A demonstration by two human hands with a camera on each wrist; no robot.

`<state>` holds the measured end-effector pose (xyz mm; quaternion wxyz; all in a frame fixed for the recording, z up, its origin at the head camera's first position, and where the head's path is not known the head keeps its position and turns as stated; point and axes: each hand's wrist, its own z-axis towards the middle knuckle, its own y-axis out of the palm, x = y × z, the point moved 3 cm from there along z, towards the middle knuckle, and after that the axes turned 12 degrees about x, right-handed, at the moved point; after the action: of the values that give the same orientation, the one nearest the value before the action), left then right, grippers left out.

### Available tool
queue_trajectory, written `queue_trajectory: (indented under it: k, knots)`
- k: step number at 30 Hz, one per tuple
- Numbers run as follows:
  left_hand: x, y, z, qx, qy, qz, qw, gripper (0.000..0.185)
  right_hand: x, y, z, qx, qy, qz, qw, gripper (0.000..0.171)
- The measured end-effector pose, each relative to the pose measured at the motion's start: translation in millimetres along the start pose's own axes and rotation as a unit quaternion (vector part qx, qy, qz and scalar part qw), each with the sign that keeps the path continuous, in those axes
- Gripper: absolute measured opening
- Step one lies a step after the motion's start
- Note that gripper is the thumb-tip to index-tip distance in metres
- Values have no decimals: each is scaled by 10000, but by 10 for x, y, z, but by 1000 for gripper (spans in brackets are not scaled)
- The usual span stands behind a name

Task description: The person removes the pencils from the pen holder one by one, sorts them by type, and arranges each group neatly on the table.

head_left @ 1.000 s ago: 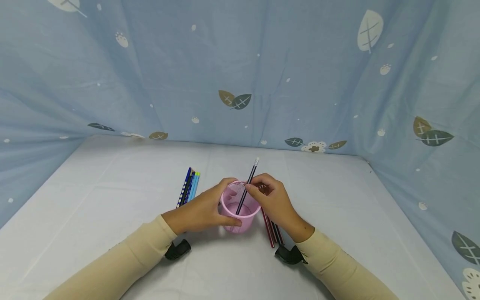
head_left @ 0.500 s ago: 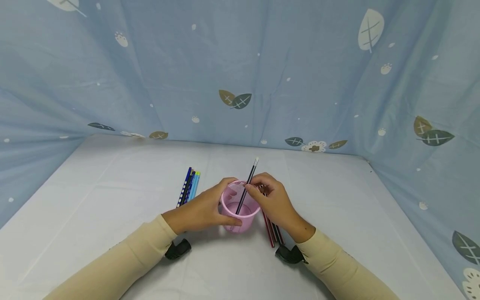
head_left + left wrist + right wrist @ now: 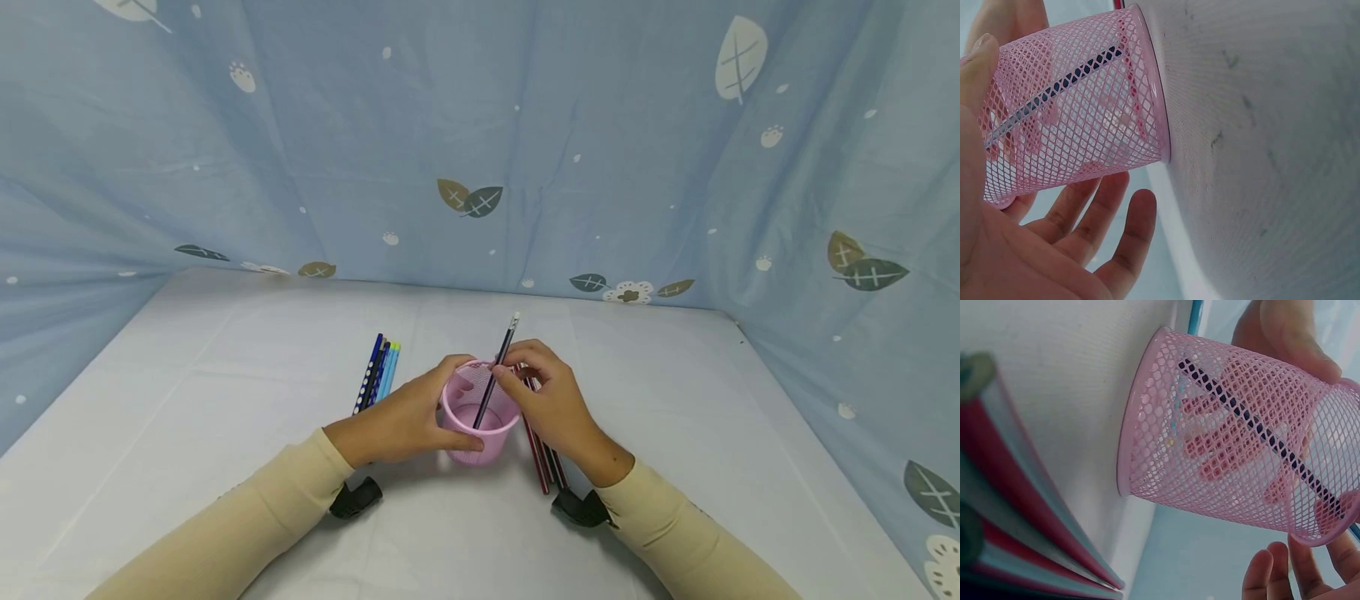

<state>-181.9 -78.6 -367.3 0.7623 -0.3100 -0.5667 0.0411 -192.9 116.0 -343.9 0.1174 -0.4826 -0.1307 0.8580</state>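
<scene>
My left hand (image 3: pixel 397 421) is wrapping its fingers (image 3: pixel 1094 215) around the pink wire-mesh pencil cup (image 3: pixel 480 412), which is standing upright on the white worktop (image 3: pixel 225 392). My right hand (image 3: pixel 551 408) is pinching a black pencil with a white eraser tip (image 3: pixel 497 367), its lower end leaning inside the cup. A bundle of red and black pencils (image 3: pixel 543 458) is lying just right of the cup; a cluster of blue pencils (image 3: pixel 378 375) is lying to its left.

Bright, even light; soft shadows; blurred wrist-view foregrounds.
</scene>
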Motion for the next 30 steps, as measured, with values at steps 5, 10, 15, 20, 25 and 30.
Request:
queue_trajectory:
  k: [5,10,15,20,25,30]
  knots:
    - [-10,2,5,22,5,45,10000,94,-19,-16,12,91,-210,32,9997,4]
    - [-20,3,5,21,-17,65,10000,95,-61,-43,19,186,-431,82,9989,5]
    - [-19,10,3,11,-15,35,10000,95,-115,-75,13,279,-590,46,9979,6]
    - [-16,17,3,34,-20,17,10000,95,-153,-102,0,316,-568,21,9979,9]
    - [-17,25,5,70,-3,-12,10000,95,-175,-128,-14,374,-428,204,9982,9]
    - [-23,31,7,90,-21,6,10000,95,-214,-155,-15,385,-343,734,9960,12]
